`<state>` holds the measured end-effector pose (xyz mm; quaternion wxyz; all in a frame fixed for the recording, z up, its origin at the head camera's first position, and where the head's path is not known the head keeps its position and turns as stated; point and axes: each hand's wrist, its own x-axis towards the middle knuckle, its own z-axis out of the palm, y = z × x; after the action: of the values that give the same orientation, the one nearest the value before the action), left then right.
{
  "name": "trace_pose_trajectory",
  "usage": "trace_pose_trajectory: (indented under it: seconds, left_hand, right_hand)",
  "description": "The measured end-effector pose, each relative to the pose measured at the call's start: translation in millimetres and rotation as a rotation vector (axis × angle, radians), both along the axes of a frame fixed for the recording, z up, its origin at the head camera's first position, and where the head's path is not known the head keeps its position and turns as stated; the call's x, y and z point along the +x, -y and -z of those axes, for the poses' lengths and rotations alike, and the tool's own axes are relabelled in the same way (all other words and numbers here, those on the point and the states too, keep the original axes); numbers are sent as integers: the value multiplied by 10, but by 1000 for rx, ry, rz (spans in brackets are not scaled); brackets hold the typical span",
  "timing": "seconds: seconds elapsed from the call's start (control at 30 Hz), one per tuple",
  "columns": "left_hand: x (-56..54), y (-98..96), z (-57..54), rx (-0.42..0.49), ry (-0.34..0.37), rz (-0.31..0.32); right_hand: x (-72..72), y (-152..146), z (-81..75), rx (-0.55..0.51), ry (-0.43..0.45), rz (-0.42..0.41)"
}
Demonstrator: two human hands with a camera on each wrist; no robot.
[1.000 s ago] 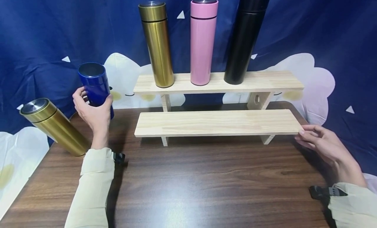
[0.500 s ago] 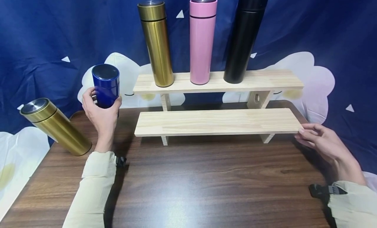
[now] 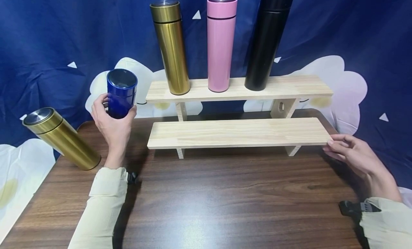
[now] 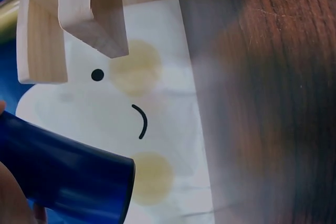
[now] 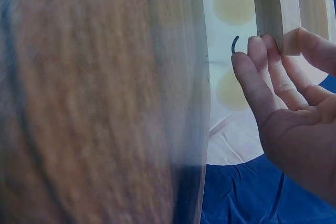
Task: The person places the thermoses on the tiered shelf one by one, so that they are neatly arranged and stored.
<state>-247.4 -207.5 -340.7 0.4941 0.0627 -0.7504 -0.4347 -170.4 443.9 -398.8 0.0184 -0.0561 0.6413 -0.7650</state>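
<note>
In the head view my left hand [image 3: 112, 129] grips a blue thermos flask [image 3: 121, 102] round its body, left of a two-tier wooden display stand [image 3: 238, 133]. The left wrist view has the flask's lower end [image 4: 79, 177] hanging free beside the stand's end, with nothing under it. My right hand [image 3: 360, 158] pinches the right end of the stand's lower board between thumb and fingers. From the right wrist, its thumb and fingers [image 5: 283, 85] show at the board's end. A gold flask [image 3: 170, 52], a pink flask [image 3: 221, 49] and a black flask [image 3: 268, 45] stand upright on the upper board.
Another gold flask [image 3: 64, 140] stands on the brown table [image 3: 225, 199] at the left, slanted in the head view, near my left forearm. A blue curtain [image 3: 363, 27] with white cloud shapes hangs close behind the stand.
My left hand has carried the blue flask rightward, nearer the stand, and its top now tips more toward the camera. My right hand stays at the board's end.
</note>
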Motion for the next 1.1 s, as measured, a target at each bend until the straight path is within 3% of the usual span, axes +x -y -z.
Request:
trace_pose_trajectory:
  seconds: [0.3, 0.5, 1.1]
  left_hand:
    - [43, -31, 4, -78, -25, 15]
    - [90, -106, -1, -75, -16, 47]
    - [151, -193, -52, -178, -84, 112]
  right_hand:
    - [1, 5, -13, 13, 14, 10]
    - [1, -1, -21, 5, 24, 17]
    - [-13, 6, -18, 12, 20, 18]
